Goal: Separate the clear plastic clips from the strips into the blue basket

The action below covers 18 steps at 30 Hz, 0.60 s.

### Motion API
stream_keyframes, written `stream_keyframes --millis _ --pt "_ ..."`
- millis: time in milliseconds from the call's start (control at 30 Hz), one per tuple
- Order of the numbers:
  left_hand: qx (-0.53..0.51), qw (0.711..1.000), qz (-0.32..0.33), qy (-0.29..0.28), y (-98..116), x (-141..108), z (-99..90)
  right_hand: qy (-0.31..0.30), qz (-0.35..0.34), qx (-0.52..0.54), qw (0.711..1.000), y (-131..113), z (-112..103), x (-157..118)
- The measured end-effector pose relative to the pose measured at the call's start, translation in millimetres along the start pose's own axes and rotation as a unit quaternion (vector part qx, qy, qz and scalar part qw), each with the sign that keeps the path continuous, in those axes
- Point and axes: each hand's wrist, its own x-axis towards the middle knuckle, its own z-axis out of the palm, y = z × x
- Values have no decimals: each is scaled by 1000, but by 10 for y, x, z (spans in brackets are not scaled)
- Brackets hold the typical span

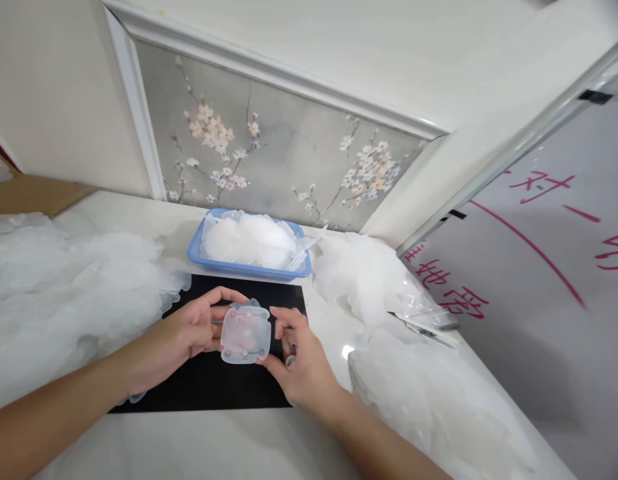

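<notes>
A small square case of clear, frosted plastic [246, 335] with rounded corners and small round dots along two edges is in my left hand [191, 333]. The fingers of this hand grip it from the left and from behind. My right hand [301, 360] is at its right side, fingers curled, with the thumb tip at the lower right corner of the case. Small greyish round bits show inside the curled fingers, too small to make out. Below both hands lies a black mat [229, 390].
Behind the mat stands a blue basket [249, 272] heaped with white translucent pieces. A large pile of frosted plastic pieces [79, 287] spreads at left. More piles [359, 273] lie at right, near a thin pointed tool [413, 325]. A whiteboard [553, 320] leans along the right edge.
</notes>
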Motion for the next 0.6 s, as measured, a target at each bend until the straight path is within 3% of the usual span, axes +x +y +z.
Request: stream_keyframes --millis 167,267,367,400,467,533,600 --pt "-22 999 17 -25 -16 -4 10 42 -4 -2 999 -33 -30 4" --pt "-13 999 23 -31 -78 34 -16 19 -47 -18 999 -133 -79 3" --pt "107 992 64 31 -184 105 -87 5 22 72 997 -209 -95 8" --pt "178 978 88 69 -220 129 -117 14 73 126 989 -213 -91 16" --pt "335 923 138 130 -280 165 -173 29 168 238 956 -182 -83 44" --pt "441 871 163 140 -316 182 -212 16 220 325 919 -120 -85 84" --pt "480 855 158 118 -332 184 -233 -5 244 384 890 -57 -102 122"
